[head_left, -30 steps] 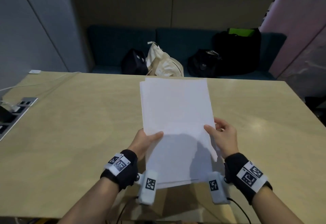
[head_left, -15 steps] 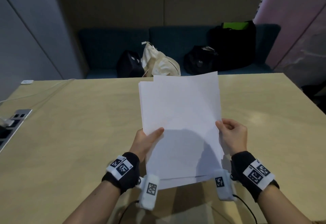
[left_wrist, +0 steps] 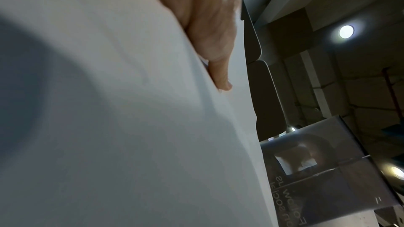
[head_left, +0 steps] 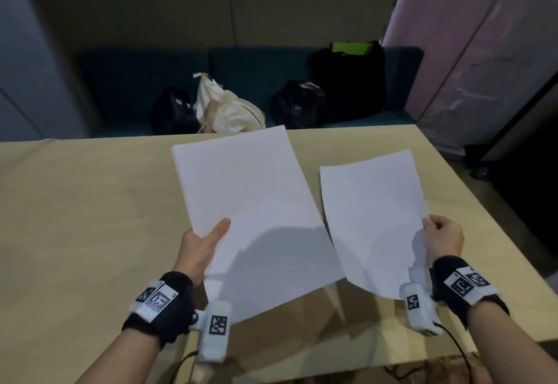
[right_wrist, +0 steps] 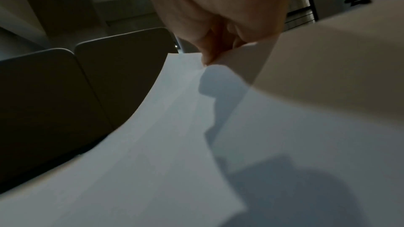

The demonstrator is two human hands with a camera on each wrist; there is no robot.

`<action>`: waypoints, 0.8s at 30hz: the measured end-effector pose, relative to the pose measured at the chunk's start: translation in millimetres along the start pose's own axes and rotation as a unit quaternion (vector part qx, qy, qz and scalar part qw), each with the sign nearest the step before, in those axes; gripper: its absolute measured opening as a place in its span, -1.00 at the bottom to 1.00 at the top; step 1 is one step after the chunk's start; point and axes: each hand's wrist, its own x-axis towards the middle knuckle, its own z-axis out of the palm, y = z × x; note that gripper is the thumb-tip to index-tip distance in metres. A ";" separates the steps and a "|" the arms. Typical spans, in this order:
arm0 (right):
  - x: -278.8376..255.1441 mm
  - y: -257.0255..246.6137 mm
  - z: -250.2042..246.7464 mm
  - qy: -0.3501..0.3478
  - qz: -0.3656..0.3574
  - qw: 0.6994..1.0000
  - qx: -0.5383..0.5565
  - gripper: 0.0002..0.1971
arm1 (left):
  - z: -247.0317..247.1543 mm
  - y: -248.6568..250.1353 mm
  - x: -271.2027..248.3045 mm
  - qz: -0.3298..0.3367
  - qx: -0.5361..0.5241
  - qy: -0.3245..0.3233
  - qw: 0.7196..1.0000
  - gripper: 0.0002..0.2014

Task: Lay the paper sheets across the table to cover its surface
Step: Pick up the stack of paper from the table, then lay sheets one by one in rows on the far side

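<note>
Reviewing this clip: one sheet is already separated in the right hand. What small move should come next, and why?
Probably lower the single sheet flat onto the bare table at the right. The right hand pinches it by its edge, held above the wood, apart from the paper stack gripped by the left hand. No sheet lies on the table yet.

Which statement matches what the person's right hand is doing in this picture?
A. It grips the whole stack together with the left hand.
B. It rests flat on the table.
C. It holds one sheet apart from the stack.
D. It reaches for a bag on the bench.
C: the right hand pinches a single sheet held clear of the stack, which the left hand holds alone above the table.
</note>
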 end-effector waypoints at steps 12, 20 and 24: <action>50.3 27.5 -36.8 0.003 -0.034 0.991 -0.133 -0.64 | 43.3 -24.8 -33.7 -0.025 -0.024 0.002 0.999 -0.76; -17.5 20.9 -16.8 -0.300 -0.147 0.829 -0.449 -0.55 | 72.0 -37.9 -40.1 -0.048 -0.019 0.000 0.999 -0.68; -20.3 27.0 -6.4 -0.314 -0.144 0.840 -0.417 -0.39 | 84.1 -35.8 -38.6 -0.055 -0.002 0.004 0.998 -0.66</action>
